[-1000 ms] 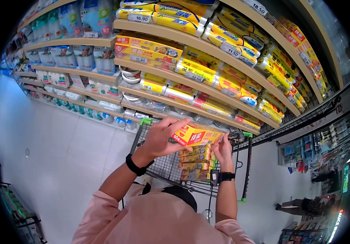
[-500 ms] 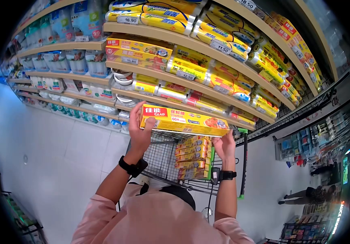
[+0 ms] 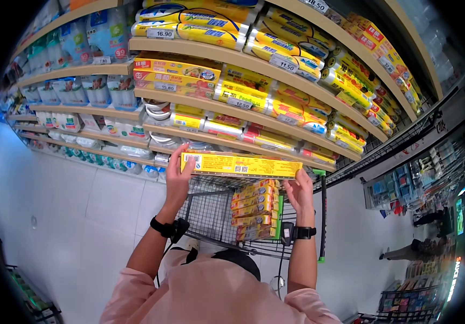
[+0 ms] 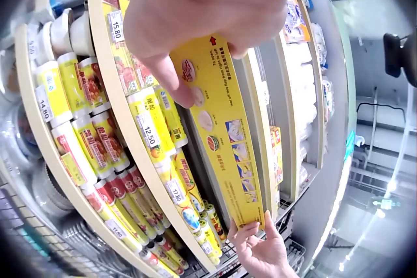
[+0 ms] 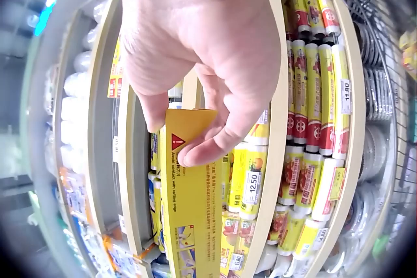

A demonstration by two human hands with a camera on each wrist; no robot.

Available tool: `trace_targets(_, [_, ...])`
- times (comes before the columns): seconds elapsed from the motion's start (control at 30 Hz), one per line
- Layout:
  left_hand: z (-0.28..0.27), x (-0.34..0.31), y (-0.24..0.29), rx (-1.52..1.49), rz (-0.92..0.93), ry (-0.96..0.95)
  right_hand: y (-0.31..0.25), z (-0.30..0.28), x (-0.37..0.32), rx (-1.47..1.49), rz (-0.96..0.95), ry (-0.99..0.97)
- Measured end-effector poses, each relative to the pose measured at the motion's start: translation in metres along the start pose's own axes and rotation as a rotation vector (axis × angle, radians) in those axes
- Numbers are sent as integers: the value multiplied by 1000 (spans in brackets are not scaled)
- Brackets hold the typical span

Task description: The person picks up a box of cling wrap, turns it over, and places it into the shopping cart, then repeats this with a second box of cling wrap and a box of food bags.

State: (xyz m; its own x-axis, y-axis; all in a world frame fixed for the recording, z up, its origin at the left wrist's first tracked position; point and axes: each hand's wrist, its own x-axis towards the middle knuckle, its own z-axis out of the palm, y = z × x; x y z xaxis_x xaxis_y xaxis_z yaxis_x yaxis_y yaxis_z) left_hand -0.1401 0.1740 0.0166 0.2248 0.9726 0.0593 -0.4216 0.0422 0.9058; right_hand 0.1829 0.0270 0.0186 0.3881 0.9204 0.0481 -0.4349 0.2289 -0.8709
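Note:
A long yellow box is held level between two hands in the head view, above a shopping cart, a printed side with barcode facing the person. The left hand grips its left end, thumb across the barcode. At the other end the right hand pinches the corner. The left wrist view shows the left hand around the near end of the box. In the right wrist view the right hand has thumb and fingers on the box's end.
Several yellow boxes are stacked in the cart. Shelves of wrap rolls and boxes curve across the front, with bags and tubs at the left. Another person stands in the aisle at the right.
The box has swung from an angled pose to lie lengthwise across the view, then turned from its branded face to the barcode side. The left hand has moved left along with its end.

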Motion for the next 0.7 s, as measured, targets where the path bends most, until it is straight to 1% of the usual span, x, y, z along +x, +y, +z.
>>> trace_targets(0.1, [-2, -3, -3, -4, 79, -105, -2, 4, -4, -8, -23, 27])
trace_targets(0.13, [-3, -3, -3, -56, 65, -111, -3, 6, -6, -3, -35, 31])
trace_targets(0.23, [-14, -1, -19, 25, 56, -183, -5, 5, -13, 72, 2, 61])
trace_targets(0.27, [-18, -3, -25, -29, 47, -169, -7, 5, -16, 59, 15, 67])
trace_targets(0.37, [-27, -7, -29, -20, 104, -218, -10, 14, -18, -3, 45, 69])
trace_targets(0.4, [-27, -9, -24, 21, 41, -244, -10, 18, -18, -46, 40, 60])
trace_targets(0.43, [-26, -12, -19, -48, -4, -249, -13, 21, -19, -93, 35, 53])
trace_targets(0.5, [-24, -17, -14, -193, -95, -256, -13, 29, -22, -92, 9, 72])
trace_targets(0.57, [-35, -16, -25, -215, -114, -310, -11, 31, -26, -114, -25, 77])
trace_targets(0.6, [-36, -19, -27, -221, -122, -286, -12, 35, -28, -96, -17, 80])
trace_targets(0.7, [-43, -23, -38, -228, -130, -212, -8, 17, -30, -88, 68, -11])
